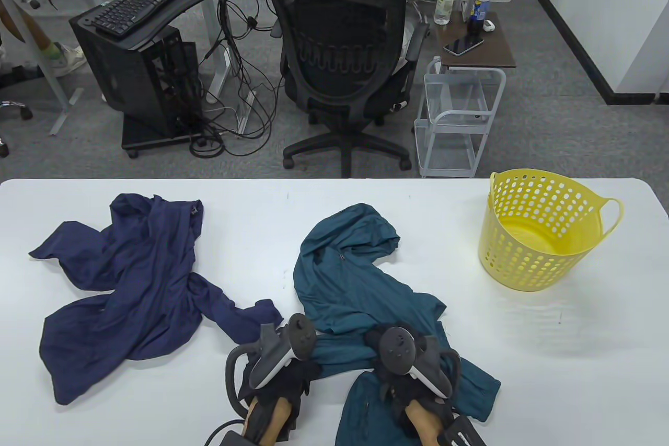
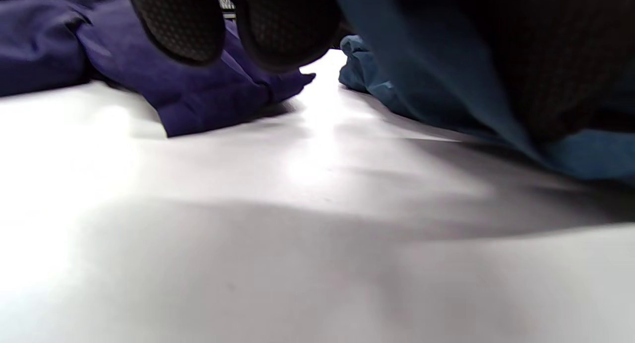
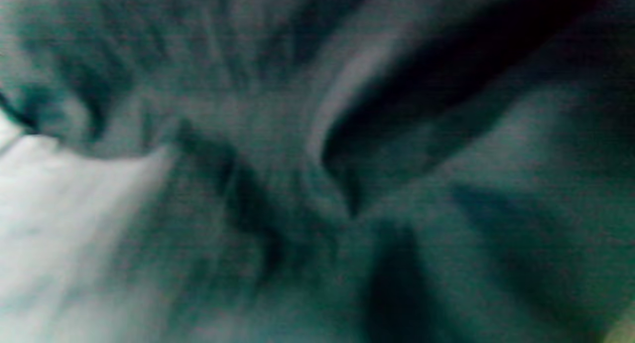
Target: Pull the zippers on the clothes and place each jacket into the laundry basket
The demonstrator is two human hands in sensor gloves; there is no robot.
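A teal jacket point(image 1: 345, 278) lies crumpled in the middle of the table, with a navy jacket point(image 1: 130, 284) spread out to its left. Both hands are at the teal jacket's near hem. My left hand point(image 1: 300, 359) is at the hem's left edge; in the left wrist view two gloved fingertips point(image 2: 178, 25) hang free above the navy sleeve point(image 2: 208, 95), while teal fabric point(image 2: 436, 85) rises off the table at the thumb side. My right hand point(image 1: 384, 357) grips bunched teal cloth; blurred teal fabric point(image 3: 317, 184) fills its wrist view. The trackers hide the fingers from above.
An empty yellow laundry basket point(image 1: 543, 231) stands at the table's right. The navy sleeve end point(image 1: 261, 312) lies just beside my left hand. Beyond the far table edge are an office chair point(image 1: 345, 64) and a white trolley point(image 1: 454, 116).
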